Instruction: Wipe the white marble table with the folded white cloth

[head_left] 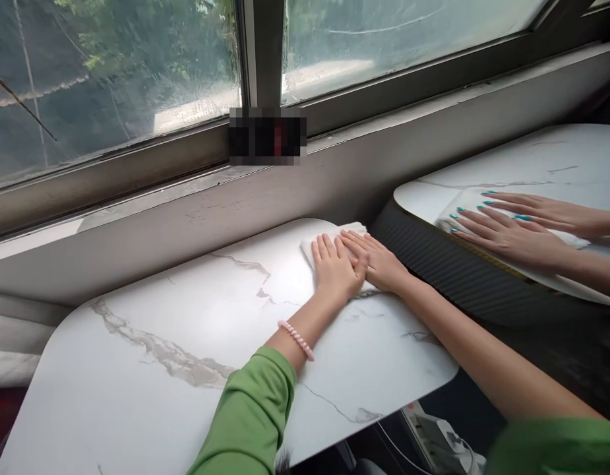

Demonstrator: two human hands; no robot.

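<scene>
A folded white cloth (308,253) lies on the white marble-patterned table (196,297), close to its far right corner. My left hand (337,269) rests flat on the cloth, fingers stretched out and thumb toward the right. A pink beaded bracelet (296,339) circles the left wrist, below a green sleeve. Beside it, my right hand (376,258) presses flat on the cloth with its fingers extended, partly behind the left hand. Most of the cloth is hidden under both hands.
At the right, another person's hands (522,231) lie on a white cloth (470,201) on a second marble-patterned table (576,155). A dark gap separates the tables. Windows (136,79) and a sill run along the back. A power strip with cables (446,432) sits below the near edge.
</scene>
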